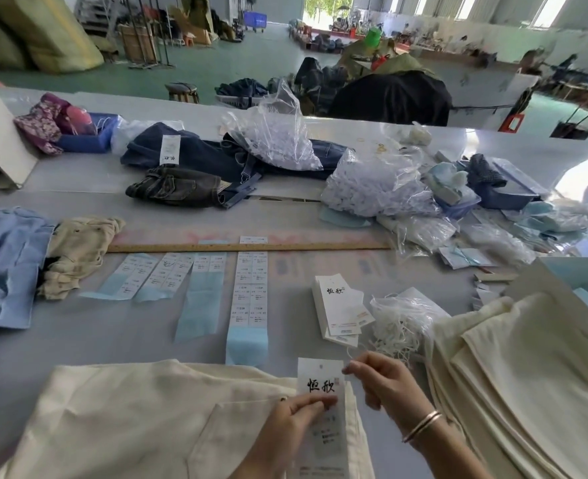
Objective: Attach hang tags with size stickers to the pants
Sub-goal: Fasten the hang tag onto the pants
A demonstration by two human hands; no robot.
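Note:
Cream pants [140, 413] lie flat at the near edge of the table. A white hang tag [321, 378] with black characters rests upright over their right edge. My left hand [285, 430] pinches the tag's middle from below. My right hand [385, 385] pinches a thin white string at the tag's top right corner. A stack of the same hang tags [339, 307] lies just beyond, beside a bag of white strings [401, 321]. Several strips of size stickers [251, 288] on blue backing lie in a row in the middle of the table.
A pile of folded cream pants [527, 368] fills the right. A wooden ruler [247, 247] lies across the table behind the stickers. Blue garments [5, 264] and a beige one [78, 250] sit left; dark jeans [195, 160] and plastic bags [375, 184] lie farther back.

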